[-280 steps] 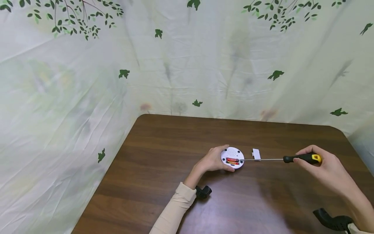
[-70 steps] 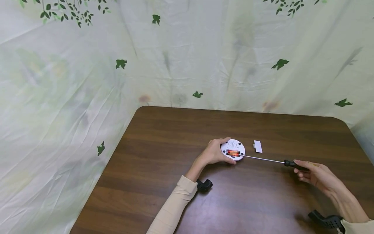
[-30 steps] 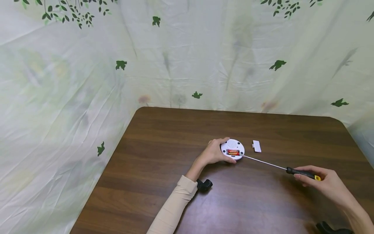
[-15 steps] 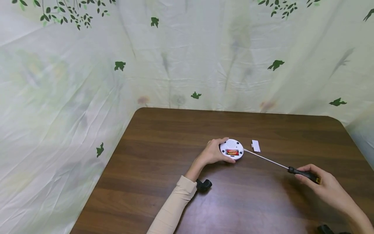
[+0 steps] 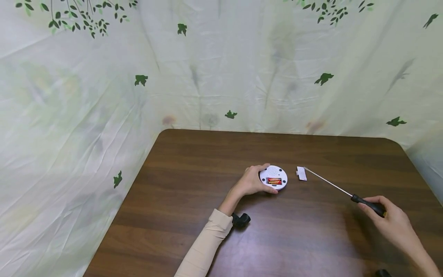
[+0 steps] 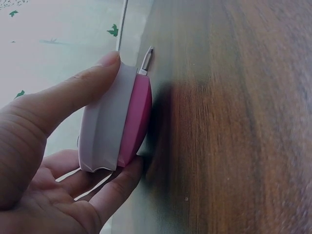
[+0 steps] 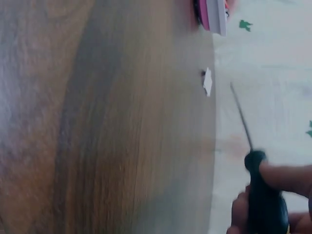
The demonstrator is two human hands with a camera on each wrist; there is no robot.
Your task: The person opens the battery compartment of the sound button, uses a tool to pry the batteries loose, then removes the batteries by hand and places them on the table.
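The left hand (image 5: 254, 181) was curled round the rim of a round white device (image 5: 275, 171), thumb at the near edge and fingers at the far one, spread only as wide as the thing it held. The device was right of the middle of the desk (image 5: 207, 169), its perforated back turned up and red batteries (image 5: 274, 181) showing in an uncovered slot. The left wrist view showed a pink part on its underside, facing the desk; whether it touched the wood I could not tell. The right hand (image 5: 392, 217) was closed about the black handle of a screwdriver (image 5: 356, 199), with the thumb against the grip. In the head view the tip showed at the corner of a small white cover (image 5: 302, 174), but the right wrist view had it raised, apart from that piece. The cover lay on the desk near the device, not touching it. Behind hung a pale cloth (image 5: 242, 57) printed with green leaves
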